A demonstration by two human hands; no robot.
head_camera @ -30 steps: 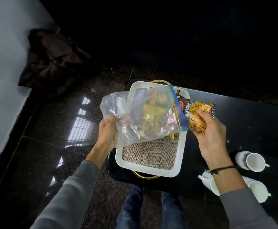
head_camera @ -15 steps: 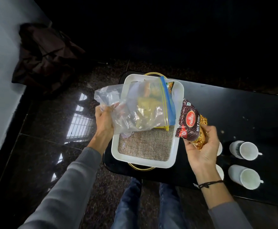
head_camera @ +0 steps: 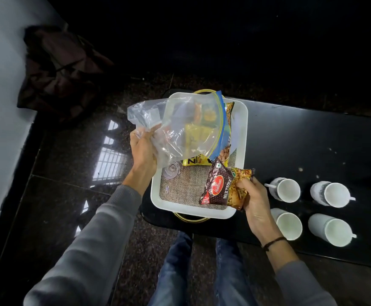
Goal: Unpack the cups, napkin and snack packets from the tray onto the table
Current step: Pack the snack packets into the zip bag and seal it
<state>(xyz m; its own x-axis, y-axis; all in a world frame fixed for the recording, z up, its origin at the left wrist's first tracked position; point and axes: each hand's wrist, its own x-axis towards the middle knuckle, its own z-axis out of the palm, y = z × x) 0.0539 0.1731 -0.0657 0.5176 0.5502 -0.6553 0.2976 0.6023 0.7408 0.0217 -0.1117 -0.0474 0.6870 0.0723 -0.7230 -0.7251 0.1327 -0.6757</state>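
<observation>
snack step: the right hand grips the mixture packet over the tray's near right corner; the left hand clutches the clear bag. next, set it on the surface left of the 4 cups.

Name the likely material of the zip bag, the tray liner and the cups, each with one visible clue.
Zip bag: thin clear plastic film; it crinkles, glints, and shows packets through it.
Tray liner: coarse woven fabric, probably jute or burlap; an open brown weave shows.
Cups: glazed white ceramic by their look, smooth and thick-rimmed; hard plastic cannot be ruled out.
</observation>
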